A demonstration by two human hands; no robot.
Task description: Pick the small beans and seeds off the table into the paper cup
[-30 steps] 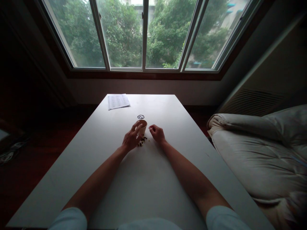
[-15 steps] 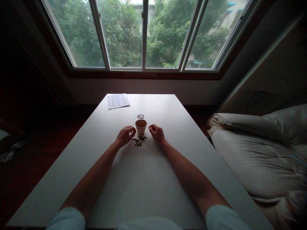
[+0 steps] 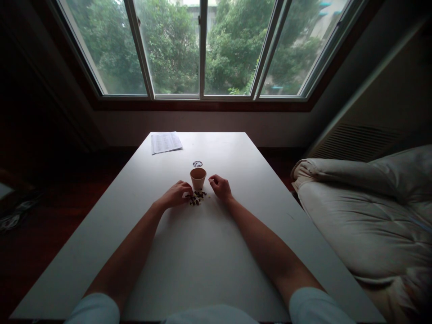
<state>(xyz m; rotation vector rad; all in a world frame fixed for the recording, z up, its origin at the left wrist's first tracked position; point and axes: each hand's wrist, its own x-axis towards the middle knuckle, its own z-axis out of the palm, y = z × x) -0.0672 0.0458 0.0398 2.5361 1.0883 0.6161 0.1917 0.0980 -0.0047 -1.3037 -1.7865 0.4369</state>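
Note:
A small tan paper cup [image 3: 198,178] stands upright on the white table [image 3: 202,261]. A little heap of dark and pale beans [image 3: 197,198] lies just in front of it. My left hand [image 3: 175,195] rests on the table at the heap's left edge, fingers curled down onto the beans in a pinch. My right hand [image 3: 220,187] lies to the right of the cup, fingers curled with thumb and forefinger pressed together; what they hold, if anything, is too small to make out.
A small round lid [image 3: 197,164] lies behind the cup. A printed sheet of paper [image 3: 166,142] sits at the table's far left corner. A pale quilted cushion or bed [image 3: 364,211] borders the table's right side. Windows fill the far wall.
My left hand left the cup's rim, drew back to the left and came down onto the heap of beans. The right hand has stayed in place.

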